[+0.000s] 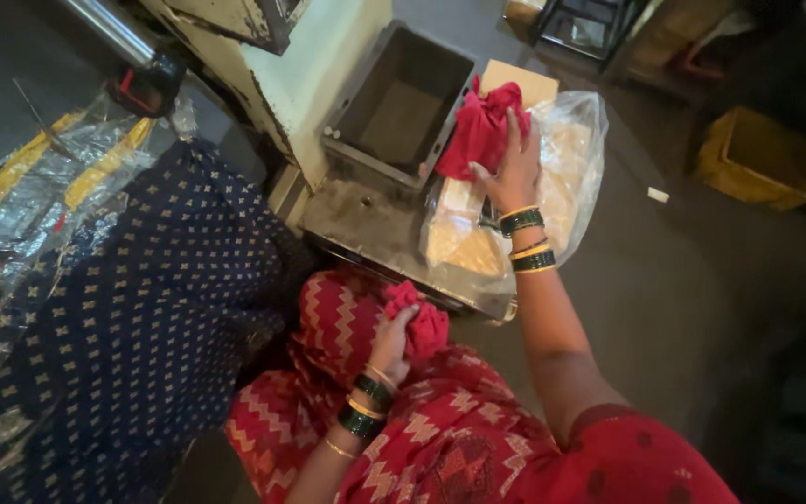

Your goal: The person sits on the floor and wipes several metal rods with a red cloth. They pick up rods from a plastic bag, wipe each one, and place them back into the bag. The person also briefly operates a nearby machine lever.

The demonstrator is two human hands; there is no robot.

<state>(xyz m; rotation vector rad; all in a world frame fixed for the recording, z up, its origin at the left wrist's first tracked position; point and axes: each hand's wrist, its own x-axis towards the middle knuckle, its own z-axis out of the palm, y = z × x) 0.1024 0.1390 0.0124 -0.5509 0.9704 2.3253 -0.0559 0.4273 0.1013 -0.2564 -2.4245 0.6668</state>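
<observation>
My right hand (515,168) is stretched forward and grips a bunched red cloth (482,126) over a clear plastic bag (571,177) of pale flat pieces. My left hand (392,341) is held close to my lap and is closed on a second crumpled red cloth (424,327). Both wrists carry green and gold bangles. My red patterned garment (440,429) fills the lower middle of the view.
A grey metal tray (403,98) sits on a worn cream machine body (314,65), with a stained metal ledge (366,219) below it. A dark blue dotted fabric (132,317) lies at left over crinkled plastic. A yellow crate (757,159) stands on the floor at right.
</observation>
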